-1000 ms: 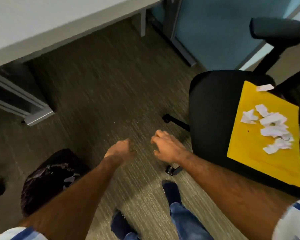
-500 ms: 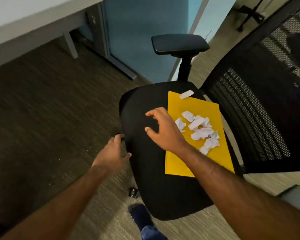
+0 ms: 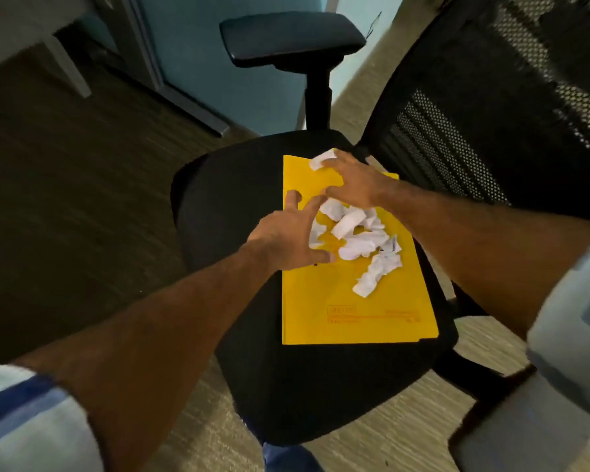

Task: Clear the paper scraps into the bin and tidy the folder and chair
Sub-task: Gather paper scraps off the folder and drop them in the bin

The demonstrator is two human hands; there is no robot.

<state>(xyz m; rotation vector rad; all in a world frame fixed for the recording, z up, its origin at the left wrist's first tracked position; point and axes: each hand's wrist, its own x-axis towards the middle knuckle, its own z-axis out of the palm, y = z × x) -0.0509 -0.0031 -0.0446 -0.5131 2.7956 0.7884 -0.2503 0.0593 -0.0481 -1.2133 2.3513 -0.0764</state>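
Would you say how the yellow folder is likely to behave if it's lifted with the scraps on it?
The folder looks thin, so it would probably sag. The crumpled scraps lie loose and would likely slide off if it tilts.

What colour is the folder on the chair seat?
Yellow folder; head view.

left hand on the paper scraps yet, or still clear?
Touching. Head view: the left hand is spread over the yellow folder, and its fingers overlap the left edge of the paper scraps with no gap showing.
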